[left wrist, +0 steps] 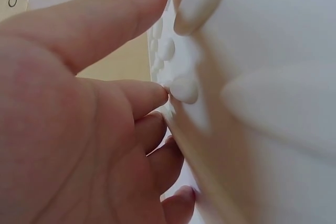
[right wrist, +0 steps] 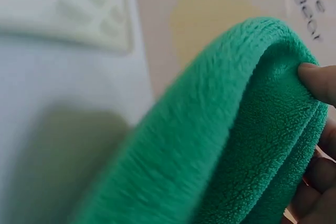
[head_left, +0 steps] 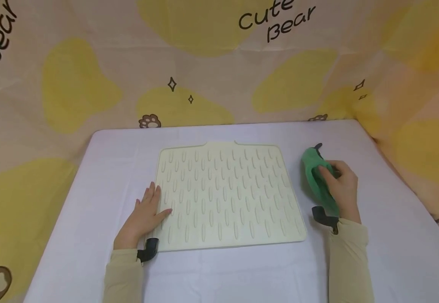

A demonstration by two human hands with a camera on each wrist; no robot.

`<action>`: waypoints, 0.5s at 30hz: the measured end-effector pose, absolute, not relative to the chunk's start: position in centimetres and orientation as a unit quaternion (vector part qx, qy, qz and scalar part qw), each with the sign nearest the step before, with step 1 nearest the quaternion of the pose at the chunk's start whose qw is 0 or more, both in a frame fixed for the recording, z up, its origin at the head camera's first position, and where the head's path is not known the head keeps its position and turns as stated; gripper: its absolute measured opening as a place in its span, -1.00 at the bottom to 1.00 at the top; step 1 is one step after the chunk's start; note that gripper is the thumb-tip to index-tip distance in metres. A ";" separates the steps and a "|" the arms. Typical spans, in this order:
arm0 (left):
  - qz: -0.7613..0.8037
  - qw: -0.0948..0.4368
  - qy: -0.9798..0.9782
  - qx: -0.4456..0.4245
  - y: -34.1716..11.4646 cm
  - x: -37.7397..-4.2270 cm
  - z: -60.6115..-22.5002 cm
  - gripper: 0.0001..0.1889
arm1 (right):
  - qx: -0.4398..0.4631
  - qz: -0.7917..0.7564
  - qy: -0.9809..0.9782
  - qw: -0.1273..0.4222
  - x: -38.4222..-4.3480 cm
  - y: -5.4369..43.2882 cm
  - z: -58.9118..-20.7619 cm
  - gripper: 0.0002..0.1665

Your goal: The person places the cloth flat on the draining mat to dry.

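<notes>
A cream rectangular mat [head_left: 219, 193] with rows of raised oblong ridges lies flat on the table. My left hand [head_left: 143, 216] rests on its left edge, fingers straight and spread, and in the left wrist view the fingertips [left wrist: 157, 95] touch the rim beside the ridges. To the right of the mat, my right hand [head_left: 342, 187] pinches a folded green plush cloth [head_left: 312, 162] between thumb and fingers. A dark loop sticks out from the cloth's far end. In the right wrist view the cloth [right wrist: 173, 145] hangs in folds and casts a shadow on the table.
White cloth covers the table [head_left: 250, 273]. A patterned yellow and beige curtain [head_left: 212, 63] rises behind the table and along its sides. A black wrist mount [head_left: 149, 249] sits at the left cuff and another black mount [head_left: 323, 216] at the right.
</notes>
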State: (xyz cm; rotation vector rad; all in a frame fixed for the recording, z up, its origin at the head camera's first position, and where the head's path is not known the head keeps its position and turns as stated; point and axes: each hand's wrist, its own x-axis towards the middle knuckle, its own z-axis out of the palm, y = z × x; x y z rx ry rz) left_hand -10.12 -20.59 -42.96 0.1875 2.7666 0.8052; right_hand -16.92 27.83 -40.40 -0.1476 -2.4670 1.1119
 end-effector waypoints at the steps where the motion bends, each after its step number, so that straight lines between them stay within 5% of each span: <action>1: 0.277 0.124 0.951 0.065 -20.6 -10.1 -43.0 -0.16 | -0.055 0.412 -0.883 0.216 -16.9 27.6 -40.1 -0.72; 15: 0.286 0.125 0.949 0.055 -20.8 -10.2 -43.2 -0.16 | 0.042 0.516 -0.836 0.183 -17.8 20.7 -37.3 -0.80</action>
